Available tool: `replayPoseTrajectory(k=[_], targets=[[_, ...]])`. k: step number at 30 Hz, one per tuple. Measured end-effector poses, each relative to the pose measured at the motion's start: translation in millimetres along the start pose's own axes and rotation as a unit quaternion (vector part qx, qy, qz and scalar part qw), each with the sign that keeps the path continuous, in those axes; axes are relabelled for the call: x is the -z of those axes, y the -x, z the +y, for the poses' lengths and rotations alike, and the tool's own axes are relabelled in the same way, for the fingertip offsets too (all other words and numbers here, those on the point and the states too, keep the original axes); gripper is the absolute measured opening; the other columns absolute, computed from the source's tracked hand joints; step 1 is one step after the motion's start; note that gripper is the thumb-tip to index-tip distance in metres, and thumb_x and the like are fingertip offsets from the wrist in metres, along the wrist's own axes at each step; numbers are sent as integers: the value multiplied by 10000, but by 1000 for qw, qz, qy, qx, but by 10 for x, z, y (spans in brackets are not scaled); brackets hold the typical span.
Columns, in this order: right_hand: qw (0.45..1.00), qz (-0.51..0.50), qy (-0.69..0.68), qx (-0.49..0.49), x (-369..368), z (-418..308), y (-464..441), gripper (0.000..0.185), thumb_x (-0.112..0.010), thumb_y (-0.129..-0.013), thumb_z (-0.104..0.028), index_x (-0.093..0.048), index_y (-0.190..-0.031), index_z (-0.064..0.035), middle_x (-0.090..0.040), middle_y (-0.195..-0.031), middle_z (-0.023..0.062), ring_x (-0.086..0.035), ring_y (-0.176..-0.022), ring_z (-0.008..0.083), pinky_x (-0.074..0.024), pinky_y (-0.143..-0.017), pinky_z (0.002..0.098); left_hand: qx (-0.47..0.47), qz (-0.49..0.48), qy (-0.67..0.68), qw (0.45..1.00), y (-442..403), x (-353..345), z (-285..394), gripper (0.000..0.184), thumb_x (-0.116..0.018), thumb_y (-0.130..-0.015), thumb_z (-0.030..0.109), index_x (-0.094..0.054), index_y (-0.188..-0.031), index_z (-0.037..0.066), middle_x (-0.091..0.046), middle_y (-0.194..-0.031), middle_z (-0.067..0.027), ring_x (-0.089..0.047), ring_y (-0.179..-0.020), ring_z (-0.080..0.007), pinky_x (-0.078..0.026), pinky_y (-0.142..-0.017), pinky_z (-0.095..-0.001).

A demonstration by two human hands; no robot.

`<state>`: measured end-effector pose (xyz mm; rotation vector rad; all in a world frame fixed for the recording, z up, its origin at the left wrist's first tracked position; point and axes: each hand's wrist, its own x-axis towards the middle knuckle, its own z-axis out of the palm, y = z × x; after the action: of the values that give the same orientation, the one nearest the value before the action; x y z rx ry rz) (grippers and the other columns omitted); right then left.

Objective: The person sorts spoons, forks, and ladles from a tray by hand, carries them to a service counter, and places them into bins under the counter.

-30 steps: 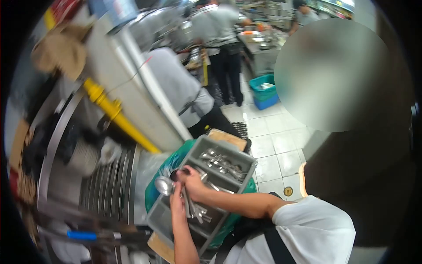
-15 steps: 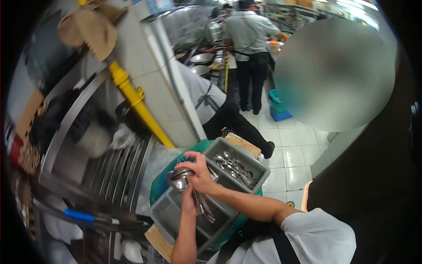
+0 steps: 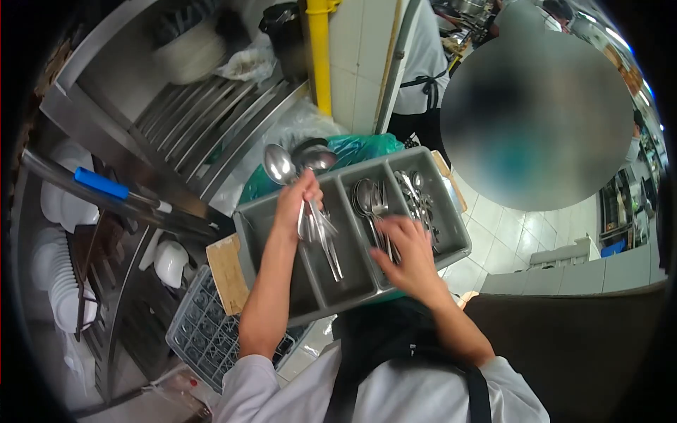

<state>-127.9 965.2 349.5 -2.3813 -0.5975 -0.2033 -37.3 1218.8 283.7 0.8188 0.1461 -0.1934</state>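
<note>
My left hand (image 3: 300, 201) is closed round the handles of a bunch of large metal spoons (image 3: 280, 163). Their bowls point up and away, and the handles hang over the grey cutlery tray (image 3: 321, 287). Over the compartment with forks and spoons (image 3: 364, 197) is my right hand (image 3: 409, 254), its thumb and fingers apart above the handles. Whether its fingertips touch the cutlery I cannot tell. Small spoons (image 3: 416, 185) lie in the far right compartment of the tray.
Beneath the tray are a green plastic bag (image 3: 370, 145) and a grey glass rack (image 3: 204, 324). To the left stand a slatted steel rack (image 3: 204, 123) and stacked white dishes (image 3: 67, 289). A yellow pipe (image 3: 319, 63) runs up the wall. A person in an apron (image 3: 421, 84) stands beyond.
My view has turned and tipped down toward the tray. My right hand has left the spoon bunch and moved right, over the forks and spoons. My left hand still grips the bunch.
</note>
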Motion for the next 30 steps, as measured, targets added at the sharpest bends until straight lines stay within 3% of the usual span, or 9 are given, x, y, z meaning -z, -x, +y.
replayPoseTrajectory(k=[3, 5, 7, 11, 14, 18, 19, 23, 30], targets=[[998, 15, 50, 21, -141, 256, 577, 173, -725, -767, -180, -701, -911, -87, -625, -995, 51, -561, -945, 245, -367, -815, 385, -10, -55, 162, 985, -152, 256, 48, 329, -513, -1025, 375, -512, -784, 151, -291, -576, 75, -262, -503, -54, -232, -453, -231], [994, 39, 69, 82, -281, 464, 664, 94, -719, -742, -157, -676, -809, -106, -617, -872, 20, -563, -851, 222, -363, -783, 380, -41, -97, 240, 965, -179, 306, 58, 329, -478, -1039, 373, -530, -815, 137, -309, -577, 73, -258, -513, -53, -236, -478, -225], [984, 104, 84, 116, -357, 504, 594, 107, -707, -690, -126, -608, -650, -131, -577, -703, -11, -541, -683, 197, -351, -701, 366, -70, -107, 278, 952, -171, 280, 54, 343, -464, -1043, 381, -536, -823, 128, -312, -577, 73, -257, -521, -54, -246, -500, -220], [978, 151, 80, 120, -413, 661, 302, 149, -708, -666, -128, -576, -596, -127, -551, -651, -8, -527, -638, 202, -349, -649, 357, -112, -99, 287, 946, -210, 291, 86, 353, -439, -1051, 381, -515, -838, 110, -314, -582, 63, -270, -545, -63, -286, -543, -220], [982, 127, 85, 108, -430, 714, 70, 145, -713, -671, -138, -591, -594, -124, -543, -636, -10, -529, -642, 203, -346, -649, 360, -136, -102, 277, 946, -273, 366, 141, 356, -429, -1055, 377, -512, -836, 109, -324, -586, 59, -282, -561, -68, -314, -567, -224], [989, 87, 110, 52, -456, 398, -206, 221, -724, -722, -129, -684, -928, -62, -622, -925, 84, -588, -868, 288, -431, -757, 398, -140, -84, 271, 949, -281, 424, 187, 364, -445, -1049, 385, -534, -815, 121, -324, -577, 62, -273, -543, -69, -305, -549, -233], [999, 16, 35, 38, -498, 422, -268, 469, -716, -778, -156, -585, -1203, -7, -599, -1075, 156, -576, -1025, 366, -464, -874, 448, -133, -85, 274, 949, -280, 431, 182, 366, -453, -1045, 390, -544, -810, 125, -322, -573, 64, -269, -537, -69, -301, -542, -237], [975, -157, 129, -85, -742, 563, -624, 351, -657, -826, -141, -510, -1063, 72, -589, -1075, 278, -604, -1038, 431, -532, -851, 501, -134, -73, 253, 955, -273, 415, 155, 358, -460, -1043, 383, -540, -801, 132, -318, -569, 61, -274, -536, -74, -315, -543, -240], [958, -184, 203, -89, -1096, 724, -870, 240, -570, -824, -70, -517, -1009, 74, -648, -946, 319, -665, -941, 440, -556, -810, 489, -121, -43, 241, 962, -305, 433, 155, 320, -518, -1021, 381, -519, -804, 146, -319, -562, 62, -296, -526, -84, -328, -520, -253]])
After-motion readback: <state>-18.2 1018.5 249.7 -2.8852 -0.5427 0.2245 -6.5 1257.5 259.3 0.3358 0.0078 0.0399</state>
